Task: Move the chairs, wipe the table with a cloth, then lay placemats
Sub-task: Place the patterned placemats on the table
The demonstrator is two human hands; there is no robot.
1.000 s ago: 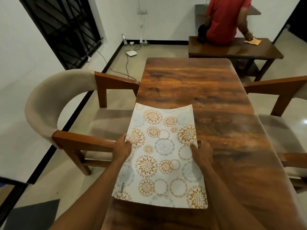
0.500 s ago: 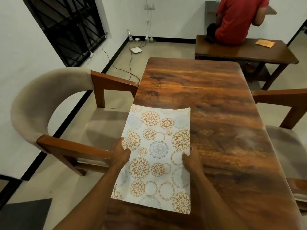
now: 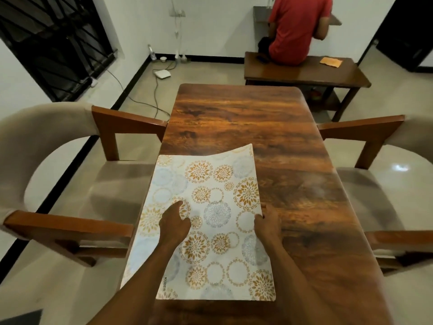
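A white placemat (image 3: 218, 207) with orange and grey flower circles lies on the near left part of the dark wooden table (image 3: 269, 127). Its far right corner curls up off the wood. A paler patterned strip (image 3: 145, 226) sticks out from its left side and overhangs the table's left edge; it looks like a second mat underneath. My left hand (image 3: 174, 222) rests on top of the mat with fingers stretched forward. My right hand (image 3: 268, 222) pinches the mat's right edge, thumb on top.
A beige armchair (image 3: 46, 146) with wooden arms stands at the table's left, and another armchair (image 3: 384, 184) at its right. Beyond the table is a wooden bench (image 3: 304, 71) with a person in a red shirt (image 3: 297, 29) and an orange cloth (image 3: 331, 62). Cables (image 3: 150, 99) lie on the floor.
My left hand left the mat's left edge and now lies on its top. A paler strip now shows at the left, over the table edge. The far right corner has lifted.
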